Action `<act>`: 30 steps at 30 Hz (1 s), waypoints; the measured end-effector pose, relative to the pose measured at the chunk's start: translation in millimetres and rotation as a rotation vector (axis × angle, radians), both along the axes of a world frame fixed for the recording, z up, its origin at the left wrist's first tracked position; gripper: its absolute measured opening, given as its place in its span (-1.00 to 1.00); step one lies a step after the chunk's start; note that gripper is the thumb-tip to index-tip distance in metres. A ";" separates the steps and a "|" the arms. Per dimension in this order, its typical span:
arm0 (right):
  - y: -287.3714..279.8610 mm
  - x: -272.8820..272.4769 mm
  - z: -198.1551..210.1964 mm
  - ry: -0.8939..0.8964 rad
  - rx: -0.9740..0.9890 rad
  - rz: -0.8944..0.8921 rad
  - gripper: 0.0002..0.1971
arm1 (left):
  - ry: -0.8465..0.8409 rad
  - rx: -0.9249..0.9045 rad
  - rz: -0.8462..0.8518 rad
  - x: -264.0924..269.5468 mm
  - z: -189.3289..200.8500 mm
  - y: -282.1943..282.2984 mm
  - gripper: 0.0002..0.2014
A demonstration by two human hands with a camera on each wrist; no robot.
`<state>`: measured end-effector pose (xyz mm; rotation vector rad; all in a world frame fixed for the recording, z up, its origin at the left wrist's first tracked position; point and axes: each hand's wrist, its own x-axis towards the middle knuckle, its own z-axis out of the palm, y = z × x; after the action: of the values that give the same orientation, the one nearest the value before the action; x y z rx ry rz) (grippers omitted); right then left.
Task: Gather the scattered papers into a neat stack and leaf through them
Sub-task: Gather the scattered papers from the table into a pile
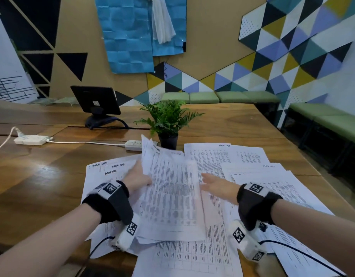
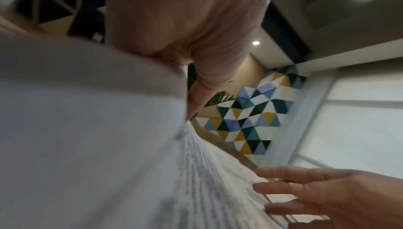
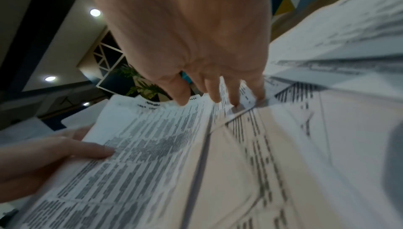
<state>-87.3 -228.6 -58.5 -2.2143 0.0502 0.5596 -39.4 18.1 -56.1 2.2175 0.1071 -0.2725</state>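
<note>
**Gathering printed sheets on the bench**

Lying nearest the person, overlapping printed papers (image 1: 194, 254) cover the front of the wooden bench (image 1: 42, 176), spread loosely and not squared up. Above them the left hand (image 1: 137, 179) holds a small bundle of sheets (image 1: 172, 192) by its left edge, thumb on the printed face and fingers (image 3: 72, 133) curled behind, so the bundle tilts up off the papers below. To its right, the right hand (image 1: 217, 185) is relaxed, its fingers (image 3: 214, 91) straight and spread, the tips touching the sheets beside the bundle's right edge and grasping nothing. More papers fan out to the right and behind both hands. Just beyond them stands a small potted fern (image 1: 167, 120), with a white power strip (image 1: 133, 145) beside it and another (image 1: 30, 140) further left. Farther back a dark tablet on a stand (image 1: 95, 100) faces away.
</note>
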 end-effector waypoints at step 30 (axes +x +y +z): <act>-233.5 -76.8 21.7 0.052 -0.061 -0.685 -0.57 | 0.333 -0.313 -0.207 -30.6 -5.9 -211.3 -0.70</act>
<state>-164.1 -462.1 -36.8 -2.0616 0.8250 0.2285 -70.0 -193.1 -62.0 1.8578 0.0129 -0.7225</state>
